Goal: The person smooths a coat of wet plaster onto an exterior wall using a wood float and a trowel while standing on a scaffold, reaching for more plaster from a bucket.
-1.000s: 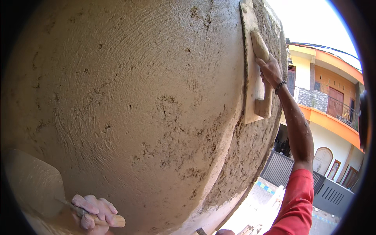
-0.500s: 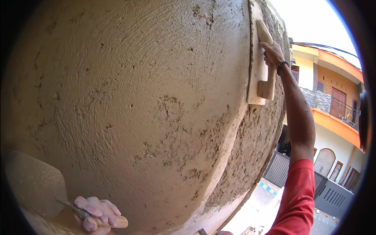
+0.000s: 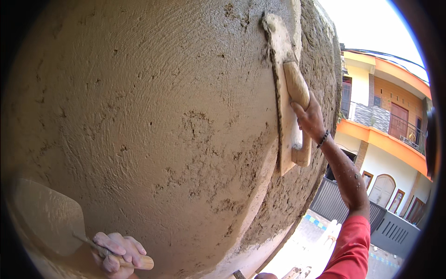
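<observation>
At the upper right, my right hand (image 3: 309, 115) wraps round the wooden handle of a long plastering float (image 3: 289, 139). The float's flat face lies on the wet mortar wall (image 3: 139, 93), near the ridge where smooth render meets a rougher strip. Mortar clings to the float's upper end and left edge. Low on the left, my left hand (image 3: 121, 253) grips the short wooden handle of a trowel (image 3: 49, 218). The trowel's broad metal blade points up and left, coated with a thin grey film; I cannot tell whether it touches the wall.
A rough, pitted mortar strip (image 3: 283, 204) runs along the wall's right edge. Beyond it are a sunlit street, a grey gate (image 3: 327, 200) and a yellow and orange house (image 3: 371, 125). Wooden pieces (image 3: 297, 272) show at the bottom edge.
My right hand has brought the float down and to the left along the wall. My left hand and the trowel have shifted only slightly right.
</observation>
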A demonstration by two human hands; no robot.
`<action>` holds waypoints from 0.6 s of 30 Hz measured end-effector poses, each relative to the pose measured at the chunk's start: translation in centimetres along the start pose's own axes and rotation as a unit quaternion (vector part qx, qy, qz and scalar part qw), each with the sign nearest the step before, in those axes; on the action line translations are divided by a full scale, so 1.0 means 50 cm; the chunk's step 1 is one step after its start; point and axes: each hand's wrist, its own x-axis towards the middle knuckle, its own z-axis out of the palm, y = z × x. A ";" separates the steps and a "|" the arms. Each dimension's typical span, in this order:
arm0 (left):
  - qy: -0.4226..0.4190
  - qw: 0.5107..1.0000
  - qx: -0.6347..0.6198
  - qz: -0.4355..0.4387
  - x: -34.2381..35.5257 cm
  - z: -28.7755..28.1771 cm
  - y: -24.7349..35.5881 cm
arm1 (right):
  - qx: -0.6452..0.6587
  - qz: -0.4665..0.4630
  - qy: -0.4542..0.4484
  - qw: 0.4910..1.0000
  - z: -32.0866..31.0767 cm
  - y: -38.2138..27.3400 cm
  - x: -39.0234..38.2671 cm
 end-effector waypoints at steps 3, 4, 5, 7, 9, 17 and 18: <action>-0.017 1.000 -0.015 0.009 -0.002 -0.001 0.004 | 0.003 0.082 0.022 0.996 -0.008 0.023 -0.037; -0.012 1.000 -0.018 0.017 -0.004 0.000 0.006 | 0.012 0.106 0.038 0.994 -0.017 0.030 -0.027; -0.006 1.000 -0.016 0.022 -0.005 0.001 0.010 | 0.025 0.133 0.052 0.989 -0.018 0.030 -0.015; -0.005 1.000 -0.006 0.023 -0.007 -0.002 0.023 | 0.052 0.185 0.080 0.978 -0.025 0.007 0.042; -0.016 1.000 0.002 0.022 -0.006 -0.008 0.034 | 0.050 0.185 0.092 0.977 -0.045 -0.018 0.109; -0.007 0.999 0.002 0.045 0.005 -0.022 0.034 | 0.032 0.118 0.096 0.988 -0.119 -0.073 0.327; -0.002 0.999 0.000 0.046 0.005 -0.021 0.032 | 0.024 0.096 0.092 0.991 -0.126 -0.079 0.332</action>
